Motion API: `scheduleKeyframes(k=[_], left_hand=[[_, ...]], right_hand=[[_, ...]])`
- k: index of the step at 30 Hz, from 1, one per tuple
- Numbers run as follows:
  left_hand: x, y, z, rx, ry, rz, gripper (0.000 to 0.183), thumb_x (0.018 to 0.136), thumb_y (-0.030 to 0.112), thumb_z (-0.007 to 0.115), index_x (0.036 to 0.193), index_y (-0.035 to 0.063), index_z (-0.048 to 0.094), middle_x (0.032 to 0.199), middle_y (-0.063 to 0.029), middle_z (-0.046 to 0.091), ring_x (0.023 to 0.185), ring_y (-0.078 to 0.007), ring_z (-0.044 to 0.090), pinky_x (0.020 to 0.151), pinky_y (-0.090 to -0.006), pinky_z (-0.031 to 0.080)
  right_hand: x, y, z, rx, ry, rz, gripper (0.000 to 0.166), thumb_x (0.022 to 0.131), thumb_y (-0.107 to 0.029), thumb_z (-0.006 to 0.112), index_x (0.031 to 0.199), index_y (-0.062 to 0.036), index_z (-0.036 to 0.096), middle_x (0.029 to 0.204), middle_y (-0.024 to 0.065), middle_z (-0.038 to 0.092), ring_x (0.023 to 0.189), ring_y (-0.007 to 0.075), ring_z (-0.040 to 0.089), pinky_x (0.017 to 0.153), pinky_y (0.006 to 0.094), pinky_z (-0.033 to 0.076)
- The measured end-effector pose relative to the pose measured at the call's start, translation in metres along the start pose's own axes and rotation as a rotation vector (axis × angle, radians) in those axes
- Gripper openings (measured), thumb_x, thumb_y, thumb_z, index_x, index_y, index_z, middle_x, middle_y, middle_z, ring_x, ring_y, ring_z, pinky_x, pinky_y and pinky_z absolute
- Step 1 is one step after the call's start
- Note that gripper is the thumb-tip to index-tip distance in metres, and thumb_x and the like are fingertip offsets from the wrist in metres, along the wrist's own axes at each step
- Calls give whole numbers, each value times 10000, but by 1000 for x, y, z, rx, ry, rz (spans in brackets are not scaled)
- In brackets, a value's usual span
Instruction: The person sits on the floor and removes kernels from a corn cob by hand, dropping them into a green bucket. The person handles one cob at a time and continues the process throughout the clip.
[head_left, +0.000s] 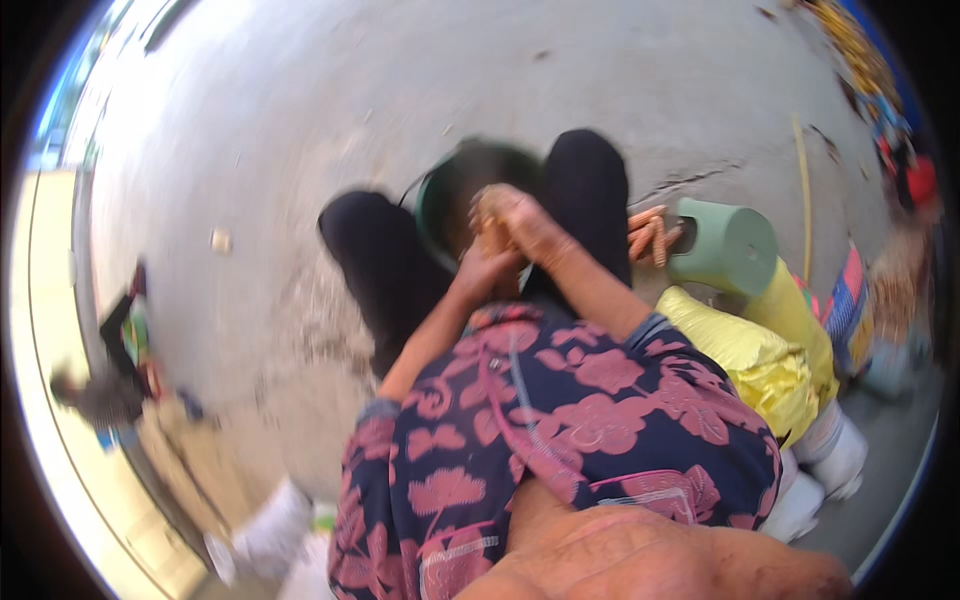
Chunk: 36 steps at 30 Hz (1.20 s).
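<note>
Between my knees stands a dark green bucket (429, 204), its inside dark and blurred. My left hand (487, 266) and my right hand (517, 214) meet over its near side, both closed around a yellowish-brown corn cob (493, 229). The cob is blurred and partly hidden by my fingers. Several bare, orange-pink corn cobs (651, 234) lie on the ground just right of my right knee. Beside them a light green plastic stool (739, 247) lies on its side.
Yellow sacks (750, 360) and white sacks (832, 450) stand at my right. More white sacks (274, 525) lie at lower left. Another person (112, 390) sits by the left wall. A thin yellow stick (803, 195) lies on the concrete floor (300, 97). Yellow corn is heaped at upper right.
</note>
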<state>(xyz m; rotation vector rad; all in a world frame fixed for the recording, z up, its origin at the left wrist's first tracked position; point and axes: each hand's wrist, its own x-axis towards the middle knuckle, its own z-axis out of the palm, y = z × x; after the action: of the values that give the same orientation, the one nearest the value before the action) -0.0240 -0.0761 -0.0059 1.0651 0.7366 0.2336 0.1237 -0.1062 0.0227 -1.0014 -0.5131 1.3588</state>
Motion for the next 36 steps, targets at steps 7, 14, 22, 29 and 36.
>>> scheduleKeyframes(k=[7, 14, 22, 29, 36], left_hand=[[5, 33, 24, 174, 390, -11, 407, 960, 362, 636, 1133, -2, 575, 948, -69, 637, 782, -138, 614, 687, -305, 521], [57, 4, -14, -140, 457, 156, 466, 996, 421, 595, 1145, -21, 573, 1001, -85, 638, 871, -186, 644, 800, -321, 541], [73, 8, -6, -87, 589, 140, 676, 964, 563, 590, 1149, -86, 553, 983, -150, 645, 796, -230, 669, 740, -344, 560], [79, -11, -10, -290, 501, -43, 687, 1002, 607, 459, 1107, -67, 537, 895, -160, 650, 730, -274, 669, 674, -392, 570], [82, -5, 5, -475, 480, -69, 673, 1003, 641, 398, 1118, -15, 492, 883, -171, 615, 724, -291, 642, 675, -414, 570]], right_hand=[[17, 37, -21, -444, 250, -164, 487, 1058, -446, 426, 1105, -4, 625, 1021, 115, 671, 985, 238, 630, 899, 348, 496], [2, 44, -21, -159, -31, 120, 678, 979, -609, 526, 1224, 18, 605, 1092, 81, 652, 1002, 169, 603, 852, 325, 509], [-22, 29, -18, -417, 123, 299, 602, 928, -601, 632, 1010, -9, 708, 892, 37, 688, 836, 147, 630, 742, 290, 503], [-33, 39, -22, -66, 17, 339, 612, 952, -605, 589, 1099, -20, 688, 976, 25, 682, 876, 105, 603, 787, 275, 491], [-35, 37, -31, -11, 108, 512, 546, 1000, -568, 524, 1095, -53, 678, 933, -26, 655, 812, 62, 583, 703, 184, 451]])
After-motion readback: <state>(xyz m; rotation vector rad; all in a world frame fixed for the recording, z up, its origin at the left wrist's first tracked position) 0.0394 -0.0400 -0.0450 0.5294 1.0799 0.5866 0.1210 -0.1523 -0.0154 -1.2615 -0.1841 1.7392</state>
